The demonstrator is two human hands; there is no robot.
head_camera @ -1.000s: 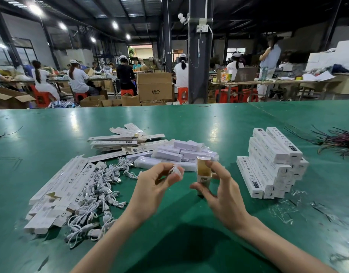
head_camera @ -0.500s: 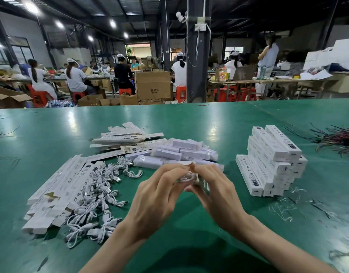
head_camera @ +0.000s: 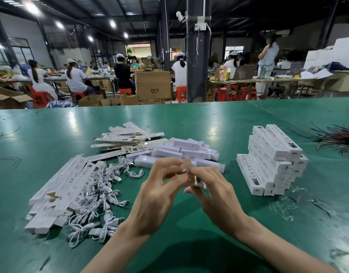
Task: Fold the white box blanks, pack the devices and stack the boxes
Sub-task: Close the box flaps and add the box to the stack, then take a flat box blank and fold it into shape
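Above the green table (head_camera: 189, 123), my right hand (head_camera: 213, 196) grips a small white box (head_camera: 197, 181) held end-on, mostly hidden by the fingers. My left hand (head_camera: 157, 196) pinches the box's brown inner end flap (head_camera: 186, 167) with thumb and forefinger. Flat white box blanks (head_camera: 57, 192) lie in a heap at the left, and more blanks (head_camera: 122, 138) lie farther back. A tangle of short white cables (head_camera: 98, 196) lies beside them. White devices (head_camera: 187, 150) are piled just beyond my hands. Finished boxes (head_camera: 272, 160) stand stacked at the right.
Dark and red wire bundles (head_camera: 338, 138) lie at the far right of the table. Clear plastic scraps (head_camera: 283, 205) are scattered in front of the finished stack. Beyond the table edge, people sit at benches among cardboard cartons (head_camera: 153, 87) and a dark pillar (head_camera: 197, 56).
A second ago my hands were apart, the left holding a small white piece, the right an upright open box. They have come together and the left fingers now pinch the box's end flap.
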